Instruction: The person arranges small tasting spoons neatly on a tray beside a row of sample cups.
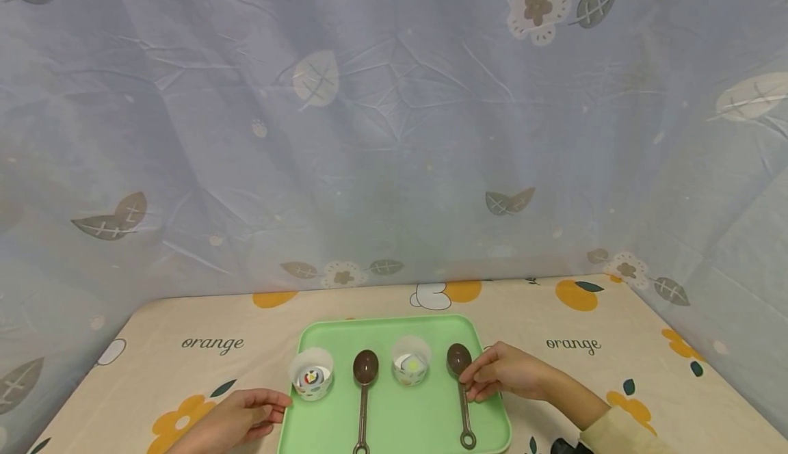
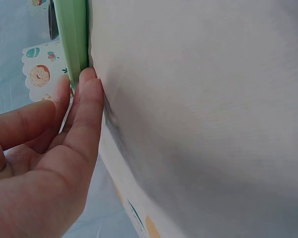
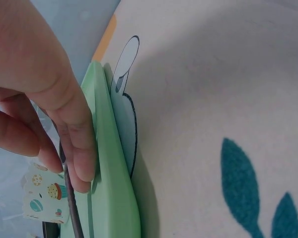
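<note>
Right hand (image 1: pixel 501 375): pinching the right spoon (image 1: pixel 462 389) at its neck (stiff, light, slippery; handle is offering surest hold).
Left hand (image 1: pixel 243 416): resting open-fingered, touching the tray (image 1: pixel 394 420) at its left rim.

Brown spoon (image 1: pixel 462 385) flat on tray (image 1: pixel 425 426)

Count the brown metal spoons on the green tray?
2. One brown metal spoon lies between the two paper cupcake cups on the green plastic tray; the other lies near the tray's right edge, under the right hand's fingertips. None looks hidden.
</note>
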The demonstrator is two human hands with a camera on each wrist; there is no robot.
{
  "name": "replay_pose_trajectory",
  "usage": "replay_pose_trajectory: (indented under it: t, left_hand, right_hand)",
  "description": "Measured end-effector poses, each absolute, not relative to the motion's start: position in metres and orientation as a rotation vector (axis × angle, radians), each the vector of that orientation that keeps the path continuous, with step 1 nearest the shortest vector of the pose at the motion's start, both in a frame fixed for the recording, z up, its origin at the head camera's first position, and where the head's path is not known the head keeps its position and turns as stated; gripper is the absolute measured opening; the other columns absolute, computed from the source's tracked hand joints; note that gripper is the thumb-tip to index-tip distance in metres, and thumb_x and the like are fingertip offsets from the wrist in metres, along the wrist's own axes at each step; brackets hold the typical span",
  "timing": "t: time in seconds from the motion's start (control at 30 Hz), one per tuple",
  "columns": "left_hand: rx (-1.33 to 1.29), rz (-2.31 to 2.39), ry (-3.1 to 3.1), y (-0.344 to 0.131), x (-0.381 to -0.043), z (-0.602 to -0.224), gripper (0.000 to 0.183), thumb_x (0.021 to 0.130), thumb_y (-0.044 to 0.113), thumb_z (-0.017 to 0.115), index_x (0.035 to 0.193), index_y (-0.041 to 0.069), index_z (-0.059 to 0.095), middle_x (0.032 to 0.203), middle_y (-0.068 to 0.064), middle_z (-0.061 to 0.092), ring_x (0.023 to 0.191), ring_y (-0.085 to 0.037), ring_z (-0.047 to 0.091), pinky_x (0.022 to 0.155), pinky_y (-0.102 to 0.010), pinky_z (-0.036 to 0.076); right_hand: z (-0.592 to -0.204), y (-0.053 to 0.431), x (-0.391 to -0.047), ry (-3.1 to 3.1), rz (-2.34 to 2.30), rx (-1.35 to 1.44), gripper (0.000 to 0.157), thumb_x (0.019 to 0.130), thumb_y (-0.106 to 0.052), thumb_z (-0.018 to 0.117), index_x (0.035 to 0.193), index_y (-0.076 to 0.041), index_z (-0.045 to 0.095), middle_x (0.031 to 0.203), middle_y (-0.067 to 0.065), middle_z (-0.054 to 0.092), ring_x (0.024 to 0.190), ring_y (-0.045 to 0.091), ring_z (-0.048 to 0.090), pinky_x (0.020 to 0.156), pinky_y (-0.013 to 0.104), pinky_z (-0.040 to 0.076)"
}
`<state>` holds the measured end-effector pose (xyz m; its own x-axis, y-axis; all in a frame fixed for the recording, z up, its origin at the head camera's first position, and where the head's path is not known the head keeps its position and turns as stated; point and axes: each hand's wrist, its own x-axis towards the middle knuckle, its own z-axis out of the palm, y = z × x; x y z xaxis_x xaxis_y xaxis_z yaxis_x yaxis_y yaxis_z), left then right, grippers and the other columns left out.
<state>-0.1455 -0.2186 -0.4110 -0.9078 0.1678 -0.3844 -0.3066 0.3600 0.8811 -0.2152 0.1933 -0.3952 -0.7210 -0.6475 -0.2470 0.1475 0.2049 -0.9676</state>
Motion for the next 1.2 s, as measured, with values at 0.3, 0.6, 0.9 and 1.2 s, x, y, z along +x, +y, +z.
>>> replay_pose_trajectory:
  t: [0.3, 0.6, 0.9, 1.2]
  left_hand:
    - [-0.072, 1.597, 2.17, -0.221, -0.145, -0.411, 0.025, 0.092, -0.009, 0.036, 0.11, -0.015, 0.053, 0.091, -0.004, 0.059, 0.083, -0.014, 0.054, 0.076, -0.032, 0.048]
    - [-0.042, 1.611, 2.164, -0.222, -0.144, -0.412, 0.024, 0.092, -0.008, 0.036, 0.107, -0.013, 0.054, 0.09, -0.004, 0.058, 0.082, -0.015, 0.053, 0.076, -0.031, 0.048]
    - [-0.043, 1.621, 2.122, -0.223, -0.144, -0.41, 0.022, 0.095, -0.006, 0.036, 0.107, -0.012, 0.054, 0.092, -0.004, 0.058, 0.084, -0.014, 0.053, 0.079, -0.033, 0.048]
    - [0.056, 1.632, 2.074, -0.231, -0.143, -0.41, 0.022, 0.096, -0.002, 0.038, 0.107, -0.013, 0.053, 0.093, -0.002, 0.059, 0.088, -0.014, 0.054, 0.083, -0.035, 0.047]
  right_hand:
    - [-0.397, 0.2, -0.216, 1.811, -1.589, -0.501, 0.026, 0.087, 0.005, 0.048, 0.102, 0.024, 0.055, 0.093, 0.024, 0.063, 0.076, 0.02, 0.065, 0.074, 0.035, 0.052]
    - [-0.397, 0.209, -0.218, 1.778, -1.634, -0.522, 0.03, 0.09, 0.0, 0.049, 0.106, 0.024, 0.052, 0.096, 0.023, 0.062, 0.082, 0.023, 0.064, 0.076, 0.036, 0.051]
    - [-0.392, 0.223, -0.219, 1.783, -1.667, -0.537, 0.033, 0.091, -0.002, 0.048, 0.109, 0.025, 0.049, 0.097, 0.024, 0.062, 0.083, 0.024, 0.065, 0.077, 0.038, 0.051]
    - [-0.385, 0.243, -0.221, 1.831, -1.7, -0.472, 0.03, 0.091, -0.004, 0.048, 0.11, 0.019, 0.054, 0.099, 0.022, 0.063, 0.084, 0.023, 0.064, 0.076, 0.036, 0.051]
